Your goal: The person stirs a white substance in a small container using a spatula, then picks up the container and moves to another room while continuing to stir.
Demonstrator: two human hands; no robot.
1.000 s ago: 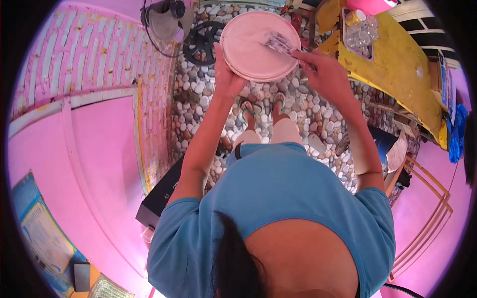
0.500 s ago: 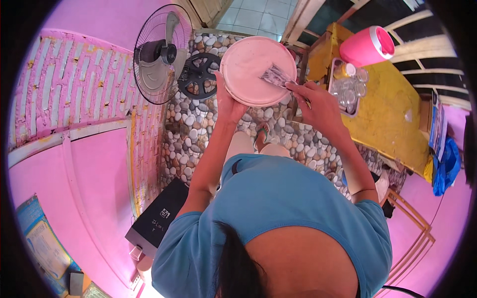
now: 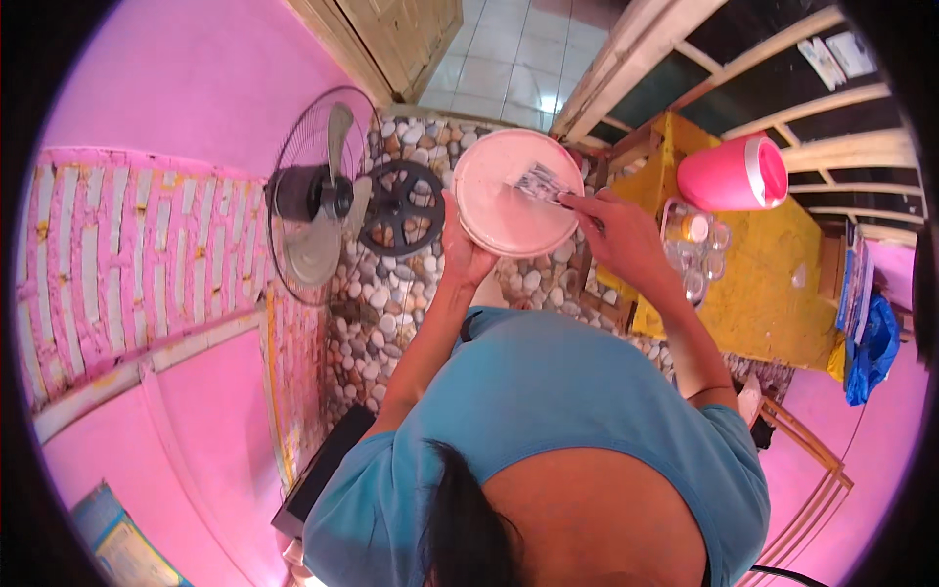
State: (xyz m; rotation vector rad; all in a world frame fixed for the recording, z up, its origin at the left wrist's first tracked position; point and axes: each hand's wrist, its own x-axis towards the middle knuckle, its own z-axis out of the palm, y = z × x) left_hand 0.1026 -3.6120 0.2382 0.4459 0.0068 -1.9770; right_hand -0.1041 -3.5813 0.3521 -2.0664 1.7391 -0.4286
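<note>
Held up at chest height is a round, rimmed, lid-like piece [image 3: 494,220] coated with wet-looking pink paint; I cannot tell how deep it is. My left hand [image 3: 467,245] grips its near left edge, the thumb up along the rim and the other fingers partly hidden beneath. My right hand [image 3: 621,235] is closed round the handle of a wide flat paintbrush [image 3: 541,183], most of the handle covered by the fingers. The brush's paint-smeared bristles lie over the right half of the pink surface.
A standing fan [image 3: 318,196] and its black round base [image 3: 401,208] are at the left on the pebble-patterned floor [image 3: 377,303]. To the right, a yellow table [image 3: 758,279] bears a pink jug [image 3: 729,174] and a tray of glass jars [image 3: 696,254]. A brick-patterned pink wall [image 3: 156,264] is leftward.
The view has tilted, so the fan, table and doorway sit lower in the picture. The brush keeps nearly the same place over the pink surface; both hands keep their hold.
</note>
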